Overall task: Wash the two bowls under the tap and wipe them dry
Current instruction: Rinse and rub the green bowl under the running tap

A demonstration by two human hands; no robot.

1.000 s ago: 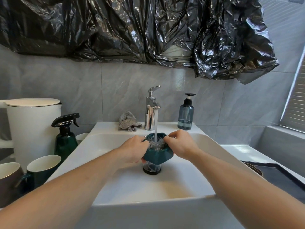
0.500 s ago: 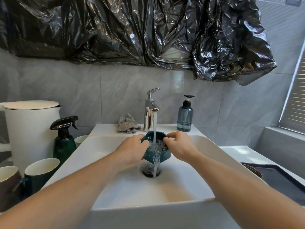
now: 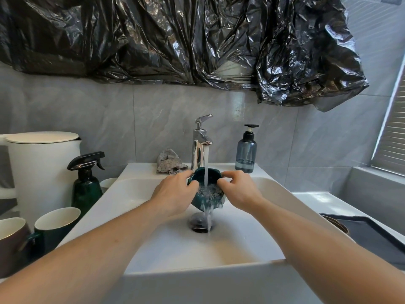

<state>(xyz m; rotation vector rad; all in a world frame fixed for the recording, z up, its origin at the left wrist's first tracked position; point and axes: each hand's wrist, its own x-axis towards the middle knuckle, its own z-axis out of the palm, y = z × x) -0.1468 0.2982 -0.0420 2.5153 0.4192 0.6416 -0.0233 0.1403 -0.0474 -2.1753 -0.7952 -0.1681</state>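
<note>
Over the white sink point(image 3: 153, 249), two bare hands hold a small dark green bowl point(image 3: 207, 178) right under the tap point(image 3: 200, 145). The left hand point(image 3: 175, 194) grips the bowl's left side, with its fingers curled round the rim. The right hand point(image 3: 240, 190) grips the right side the same way, thumb and fingers pinching the edge. The bowl is tipped toward the person. Water point(image 3: 206, 163) runs straight down from the tap into the bowl, bubbles inside it, and spills over the near edge. It falls onto the dark drain point(image 3: 198, 223) just below.

Behind the bowl, a crumpled grey cloth point(image 3: 169, 162) lies on the sink ledge, just left of the tap. A blue soap bottle point(image 3: 246, 150) with a black pump stands to the right of the tap. Left of the sink stand a dark green spray bottle point(image 3: 86, 183), a tall white bin point(image 3: 41, 163) and two cups point(image 3: 55, 222) (white inside). Shiny black plastic point(image 3: 175, 40) hangs across the wall above.
</note>
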